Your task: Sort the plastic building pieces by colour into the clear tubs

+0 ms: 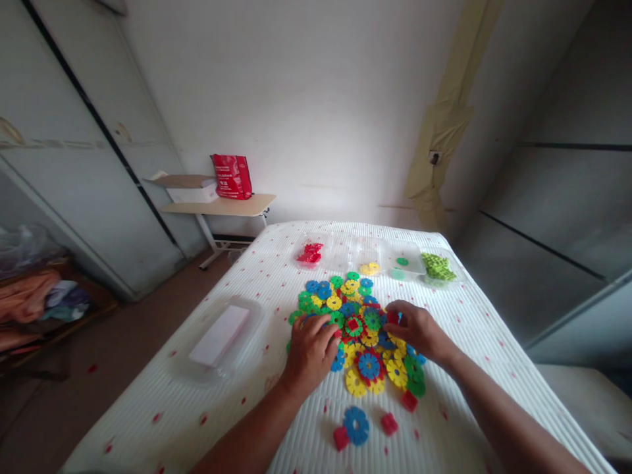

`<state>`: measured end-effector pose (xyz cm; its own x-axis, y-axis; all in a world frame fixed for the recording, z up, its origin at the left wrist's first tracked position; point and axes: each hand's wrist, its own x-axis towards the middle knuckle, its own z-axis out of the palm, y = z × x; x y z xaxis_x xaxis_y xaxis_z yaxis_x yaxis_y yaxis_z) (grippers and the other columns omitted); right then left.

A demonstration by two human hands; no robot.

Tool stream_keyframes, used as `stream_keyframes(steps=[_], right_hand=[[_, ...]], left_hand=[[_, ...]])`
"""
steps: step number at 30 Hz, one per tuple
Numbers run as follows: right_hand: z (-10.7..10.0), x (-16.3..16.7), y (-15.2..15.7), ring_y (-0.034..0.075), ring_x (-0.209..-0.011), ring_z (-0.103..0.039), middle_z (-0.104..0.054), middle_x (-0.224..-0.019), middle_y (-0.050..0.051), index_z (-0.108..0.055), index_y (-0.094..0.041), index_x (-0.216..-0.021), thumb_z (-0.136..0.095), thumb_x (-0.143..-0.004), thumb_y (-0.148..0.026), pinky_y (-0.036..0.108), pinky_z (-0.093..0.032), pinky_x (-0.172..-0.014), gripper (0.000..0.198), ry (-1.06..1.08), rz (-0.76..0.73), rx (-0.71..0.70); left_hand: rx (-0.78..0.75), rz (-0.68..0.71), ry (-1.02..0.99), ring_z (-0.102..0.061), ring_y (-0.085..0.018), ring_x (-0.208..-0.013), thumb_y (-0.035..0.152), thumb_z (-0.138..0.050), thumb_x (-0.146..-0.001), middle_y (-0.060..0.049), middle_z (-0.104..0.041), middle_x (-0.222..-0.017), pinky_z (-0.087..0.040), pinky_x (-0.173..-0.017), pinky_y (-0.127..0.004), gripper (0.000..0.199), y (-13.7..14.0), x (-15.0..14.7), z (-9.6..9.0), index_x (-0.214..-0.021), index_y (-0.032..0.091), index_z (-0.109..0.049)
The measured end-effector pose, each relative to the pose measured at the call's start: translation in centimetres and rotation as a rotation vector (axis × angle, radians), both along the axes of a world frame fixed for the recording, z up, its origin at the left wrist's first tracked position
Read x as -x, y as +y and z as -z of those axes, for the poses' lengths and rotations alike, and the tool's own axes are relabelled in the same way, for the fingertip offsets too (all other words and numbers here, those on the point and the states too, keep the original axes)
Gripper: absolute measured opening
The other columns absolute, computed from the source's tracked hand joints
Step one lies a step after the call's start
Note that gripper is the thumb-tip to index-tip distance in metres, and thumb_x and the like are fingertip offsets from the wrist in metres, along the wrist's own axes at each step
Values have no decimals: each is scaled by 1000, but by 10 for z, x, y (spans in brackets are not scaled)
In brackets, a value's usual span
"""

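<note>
Colourful slotted plastic discs (369, 363) in blue, green, yellow and red lie in an overlapping pile on the table. A small red block (352, 324) sits on a green disc at its centre. My left hand (311, 345) rests over the pile's left side, thumb and forefinger closed about a small red piece (338, 334), mostly hidden. At the right side, my right hand (417, 329) pinches a red block (394, 317) between thumb and fingers. Nearer me lie a loose blue disc (356, 425) and red blocks (389, 424).
Behind the pile, clear containers hold red pieces (311, 253), yellow discs (369, 268), a green disc (402, 262) and light green pieces (437, 266). A clear tub with a pale pink slab (220, 336) stands left. A red bag (232, 176) is on a side table (241, 205).
</note>
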<state>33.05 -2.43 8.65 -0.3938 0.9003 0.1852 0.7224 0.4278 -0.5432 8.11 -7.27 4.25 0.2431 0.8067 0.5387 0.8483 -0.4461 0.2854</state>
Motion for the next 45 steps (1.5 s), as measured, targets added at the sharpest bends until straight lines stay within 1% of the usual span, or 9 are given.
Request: stream_keyframes(steps=[7, 14, 19, 21, 27, 32, 36, 40, 45], right_hand=[[-8, 51, 26, 12, -66, -53, -60, -76, 1, -60, -17, -87, -57, -72, -23, 23, -41, -61, 17, -15, -115, -26], [-38, 137, 107, 15, -76, -58, -65, -87, 5, -62, -16, -91, -61, -69, -20, 24, -43, -70, 22, -88, -44, -168], [-52, 181, 140, 18, -98, -56, -58, -116, 11, -52, -13, -119, -60, -72, -22, 26, -43, -84, 49, -71, 58, -193], [-49, 180, 138, 18, -100, -56, -58, -118, 11, -52, -13, -120, -58, -73, -21, 26, -42, -85, 48, -90, 54, -208], [-17, 138, 114, 16, -85, -61, -69, -92, 3, -67, -20, -94, -50, -77, -18, 23, -43, -76, 24, -267, -79, -121], [3, 134, 98, 18, -88, -61, -67, -97, 4, -64, -23, -102, -53, -79, -34, 25, -44, -73, 28, -391, -97, -68], [11, 152, 92, 24, -95, -60, -62, -108, 11, -59, -20, -112, -61, -71, -39, 30, -45, -75, 45, -534, -89, -63], [14, 158, 92, 26, -94, -60, -62, -107, 14, -62, -17, -109, -61, -70, -32, 30, -45, -75, 42, -567, -96, -57], [11, 144, 95, 26, -95, -60, -64, -105, 13, -63, -17, -105, -58, -71, -32, 31, -44, -76, 37, -598, -88, -45]], left_hand=[[-13, -195, -100, -55, -21, -100, 21, -45, -82, -7, -62, -107, -41, -89, -40, 23, 14, 31, 8, -97, 21, -62], [114, -287, -167, -56, -20, -99, 11, -46, -77, -6, -63, -102, -44, -88, -37, 25, 25, 47, 18, -93, 20, -63], [138, -290, -201, -55, -19, -97, 10, -45, -76, -5, -63, -98, -43, -88, -37, 26, 27, 49, 21, -91, 20, -63], [130, -278, -217, -55, -19, -96, 9, -45, -75, -5, -63, -97, -42, -89, -37, 26, 28, 51, 22, -90, 20, -63], [133, -259, -275, -55, -19, -96, 6, -46, -73, -5, -64, -96, -43, -89, -37, 27, 31, 48, 27, -90, 20, -64], [110, -234, -325, -56, -17, -93, 3, -44, -72, -5, -65, -94, -44, -88, -36, 30, 32, 45, 30, -88, 19, -64], [128, -261, -383, -57, -16, -92, 2, -43, -71, -4, -65, -92, -45, -88, -35, 31, 32, 47, 30, -88, 19, -63], [136, -270, -419, -57, -16, -91, 3, -43, -72, -4, -65, -90, -46, -87, -34, 28, 31, 50, 28, -85, 18, -63], [144, -261, -431, -58, -16, -90, 3, -44, -72, -4, -65, -89, -45, -87, -34, 28, 31, 50, 27, -84, 18, -64]])
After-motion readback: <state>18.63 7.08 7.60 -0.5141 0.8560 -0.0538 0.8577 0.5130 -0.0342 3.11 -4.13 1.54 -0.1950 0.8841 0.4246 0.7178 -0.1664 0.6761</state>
